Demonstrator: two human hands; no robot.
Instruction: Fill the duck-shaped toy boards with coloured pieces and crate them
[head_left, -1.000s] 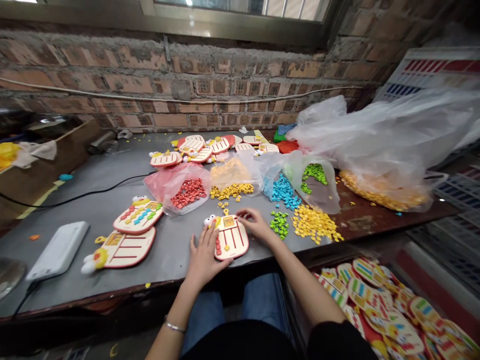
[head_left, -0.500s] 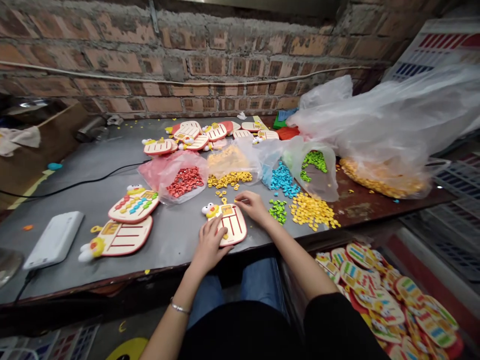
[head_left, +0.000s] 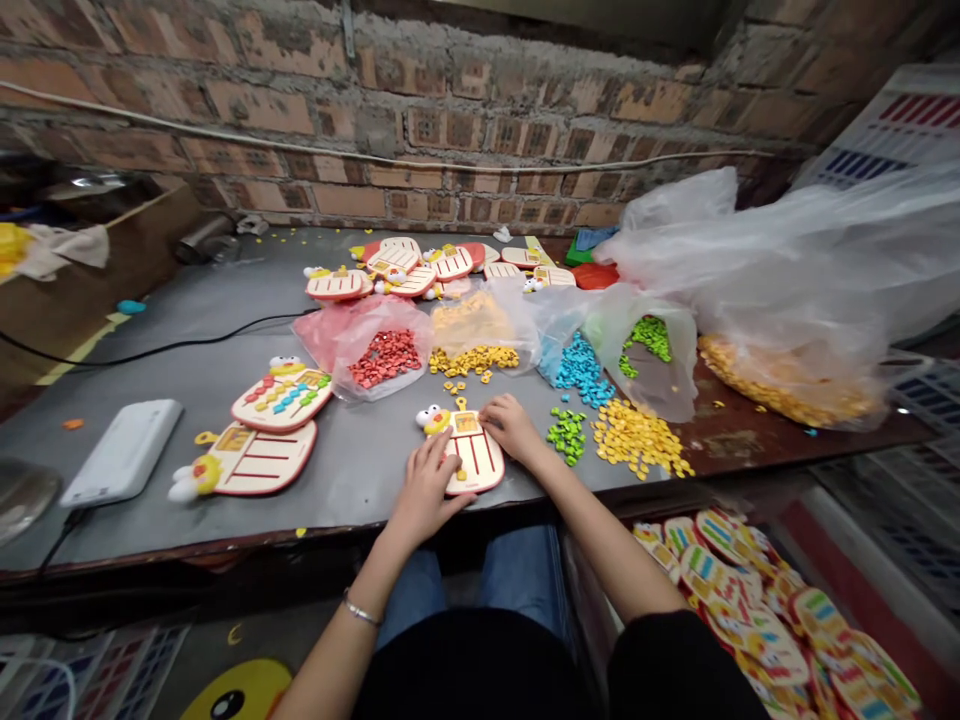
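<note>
A cream toy board [head_left: 486, 462] with a red rim, dark slots and a yellow duck-like head lies flat at the table's front edge. My left hand [head_left: 426, 488] grips its left side, fingers over the face and thumb along the lower edge. A yellow bead [head_left: 461, 475] shows by those fingertips. At the board's upper right, my right hand [head_left: 514, 428] has its fingers pinched together against the surface; whatever is between them is hidden. To the right of this hand lie loose green beads [head_left: 567, 437] and a larger pile of yellow beads [head_left: 637, 437].
Bags of red beads [head_left: 386, 358], yellow beads [head_left: 480, 358], blue beads [head_left: 581, 370] and green beads [head_left: 649, 340] lie behind the board. Two boards [head_left: 262, 460] overlap at left near a white power bank [head_left: 121, 453]. More boards [head_left: 397, 265] are stacked behind; finished-looking ones [head_left: 772, 610] fill a container below right.
My right hand has moved slightly down and inward, its fingertips now against the board's upper right. My left hand still holds the board's left side. The camera view has shifted a little.
</note>
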